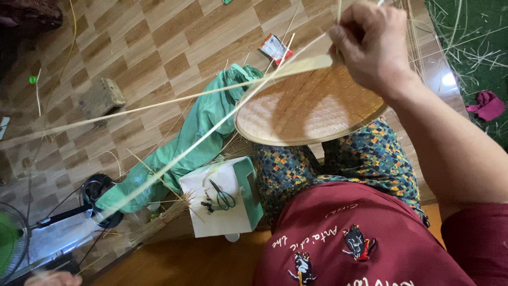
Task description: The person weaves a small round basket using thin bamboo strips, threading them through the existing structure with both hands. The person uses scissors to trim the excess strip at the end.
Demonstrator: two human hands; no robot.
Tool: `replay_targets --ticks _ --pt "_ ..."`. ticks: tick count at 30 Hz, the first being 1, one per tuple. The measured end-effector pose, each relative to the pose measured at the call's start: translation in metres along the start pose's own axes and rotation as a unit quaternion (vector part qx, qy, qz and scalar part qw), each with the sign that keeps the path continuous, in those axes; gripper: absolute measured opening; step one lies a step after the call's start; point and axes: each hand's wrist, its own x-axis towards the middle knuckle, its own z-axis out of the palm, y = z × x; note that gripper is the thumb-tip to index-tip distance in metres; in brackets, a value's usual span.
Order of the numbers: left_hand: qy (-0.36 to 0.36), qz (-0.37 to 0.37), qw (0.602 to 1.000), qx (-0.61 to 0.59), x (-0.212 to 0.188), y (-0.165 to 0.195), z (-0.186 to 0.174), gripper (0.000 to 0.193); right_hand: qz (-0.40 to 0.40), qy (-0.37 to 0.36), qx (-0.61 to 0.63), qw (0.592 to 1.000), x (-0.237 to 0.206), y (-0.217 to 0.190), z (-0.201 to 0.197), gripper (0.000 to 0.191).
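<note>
Two long bamboo strips run from the lower left of the floor up to the raised hand at upper right, pulled taut, apparently so they can be worked into the basket rim. At far left, a green fan stands on the floor; beside it sits a dark round object with a cable, kind uncertain. A fingertip shows at the bottom left edge; whose it is cannot be told. A grey stone block lies apart on the tiles. A green cloth is draped across the floor under the strips. A white box with green side serves as a stand within reach; on it lie green-handled scissors and a small dark item. The round woven tray rests on the person's knees, tilted, held steady there. The right hand has its grip pressed together, pinching the strips above the tray's far edge. The left hand is not seen.
</note>
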Motion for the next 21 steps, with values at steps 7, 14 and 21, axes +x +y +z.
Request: replay_targets --ticks 7,14,21 --pt "-0.424 -0.168 0.758 -0.465 -0.099 0.060 0.128 0.030 -0.054 -0.006 0.079 0.995 -0.047 -0.029 -0.006 0.053" --pt "-0.379 -0.244 0.576 -0.683 -0.139 0.152 0.222 0.026 -0.205 -0.089 0.095 0.970 -0.079 -0.038 -0.020 0.054" --pt "-0.342 0.160 0.872 -0.310 -0.129 0.174 0.242 0.022 -0.204 -0.071 -0.042 0.976 -0.102 -0.054 -0.028 0.035"
